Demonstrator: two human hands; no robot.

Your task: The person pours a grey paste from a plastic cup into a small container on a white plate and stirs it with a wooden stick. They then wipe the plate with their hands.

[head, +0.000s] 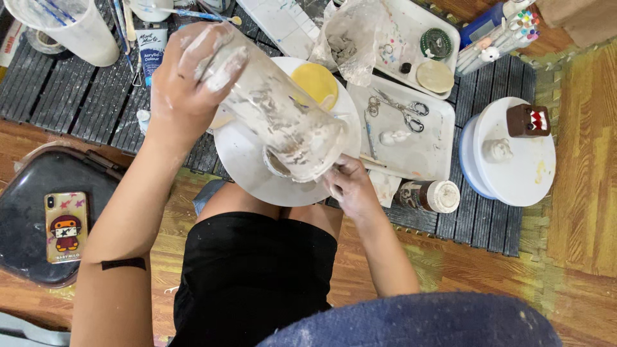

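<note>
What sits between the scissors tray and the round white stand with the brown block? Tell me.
Head view: only bare dark slatted mat separates the scissors tray and white stand.

Clear glass jar (283,122), glossy beneath a rough, chalky smear of dried pale clay. Left hand (183,83) and right hand (350,189), dusted with the same matt residue. Round white turntable (244,164), smooth plastic, faintly streaked. Yellow disc (315,82), matt. White trays (418,154), glossy plastic, scuffed and stained. Scissors (405,109), bright polished metal. Crumpled clear plastic bag (353,35), shiny and wrinkled. Dark slatted mat (83,96), ridged and dull. Wood-grain floor (585,193), warm with a satin sheen. Black tray (26,212), glossy hard plastic. Black shorts (257,276), matt cloth.
</note>
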